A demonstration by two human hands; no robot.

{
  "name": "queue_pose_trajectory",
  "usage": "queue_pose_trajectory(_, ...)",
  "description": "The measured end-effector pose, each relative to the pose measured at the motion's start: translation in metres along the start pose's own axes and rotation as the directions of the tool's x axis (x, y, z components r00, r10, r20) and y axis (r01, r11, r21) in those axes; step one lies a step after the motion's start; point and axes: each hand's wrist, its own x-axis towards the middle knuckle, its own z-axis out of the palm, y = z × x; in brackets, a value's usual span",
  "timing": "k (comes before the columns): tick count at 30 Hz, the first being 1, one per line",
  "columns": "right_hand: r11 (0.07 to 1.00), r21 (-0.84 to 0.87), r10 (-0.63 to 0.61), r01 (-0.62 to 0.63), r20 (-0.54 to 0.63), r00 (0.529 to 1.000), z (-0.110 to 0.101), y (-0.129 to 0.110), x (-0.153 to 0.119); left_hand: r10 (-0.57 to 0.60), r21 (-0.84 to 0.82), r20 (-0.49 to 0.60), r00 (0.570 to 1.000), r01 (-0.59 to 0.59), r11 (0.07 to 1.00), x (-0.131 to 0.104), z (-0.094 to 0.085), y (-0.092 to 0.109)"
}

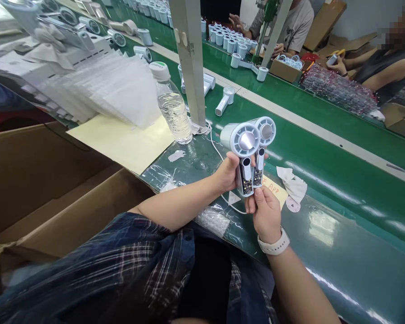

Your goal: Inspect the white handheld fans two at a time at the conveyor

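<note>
Two pale blue handheld fans are held upright side by side above the bench, their handles uncovered so that dark circuit boards show. My left hand is closed around the handle of the nearer fan. With thumb and fingers, my right hand grips the lower end of the handle of the other fan, close beside the first. The right fingertips also reach near the bottom of the nearer fan. Behind the hands lies a yellow card with red writing, partly covered.
A water bottle stands by a metal post, left of a stack of clear bags. A crumpled cloth lies right of my hands. Another fan rests on the green belt. Two people work across it. A cardboard box is at left.
</note>
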Motion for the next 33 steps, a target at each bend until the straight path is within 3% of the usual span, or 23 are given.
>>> queue_pose_trajectory(6, 0.983, -0.165, -0.084, 0.079, -0.026, 0.996, -0.007, 0.002, 0.004, -0.026, -0.039, 0.007, 1.000, 0.026, 0.999, 0.001, 0.002, 0.004)
queue_pose_trajectory(11, 0.966, -0.194, -0.188, 0.168, -0.085, 0.979, -0.018, 0.004, 0.010, -0.094, -0.089, 0.028, 0.995, 0.096, 0.991, -0.002, 0.003, 0.007)
queue_pose_trajectory(15, 0.921, -0.256, -0.310, 0.293, -0.029, 0.950, -0.025, -0.001, 0.012, -0.079, -0.089, -0.019, 0.997, 0.077, 0.993, -0.002, 0.000, 0.005)
queue_pose_trajectory(18, 0.857, -0.409, -0.389, 0.315, -0.110, 0.915, -0.031, -0.006, 0.015, -0.031, -0.063, -0.078, 0.996, 0.026, 0.998, -0.001, -0.005, 0.004)
queue_pose_trajectory(20, 0.846, -0.443, -0.399, 0.296, -0.160, 0.903, -0.037, -0.006, 0.018, -0.065, -0.002, -0.013, 0.998, 0.065, 0.998, -0.003, -0.008, 0.003)
queue_pose_trajectory(22, 0.896, -0.343, -0.330, 0.281, -0.094, 0.939, -0.042, -0.006, 0.020, -0.153, 0.102, 0.138, 0.978, 0.140, 0.985, -0.005, -0.010, 0.002)
queue_pose_trajectory(24, 0.945, -0.221, -0.252, 0.243, -0.015, 0.967, -0.045, -0.006, 0.021, -0.241, 0.205, 0.281, 0.929, 0.187, 0.961, -0.006, -0.011, 0.000)
queue_pose_trajectory(26, 0.956, -0.171, -0.244, 0.236, -0.026, 0.969, -0.048, -0.008, 0.021, -0.298, 0.245, 0.327, 0.897, 0.224, 0.943, -0.006, -0.011, -0.002)
queue_pose_trajectory(30, 0.975, -0.072, -0.219, 0.212, -0.116, 0.969, -0.050, -0.019, 0.021, -0.348, 0.163, 0.166, 0.923, 0.322, 0.933, -0.001, -0.011, -0.001)
queue_pose_trajectory(33, 0.990, 0.011, -0.137, 0.141, -0.172, 0.975, -0.049, -0.023, 0.022, -0.422, 0.101, 0.067, 0.904, 0.414, 0.904, 0.000, -0.007, 0.004)
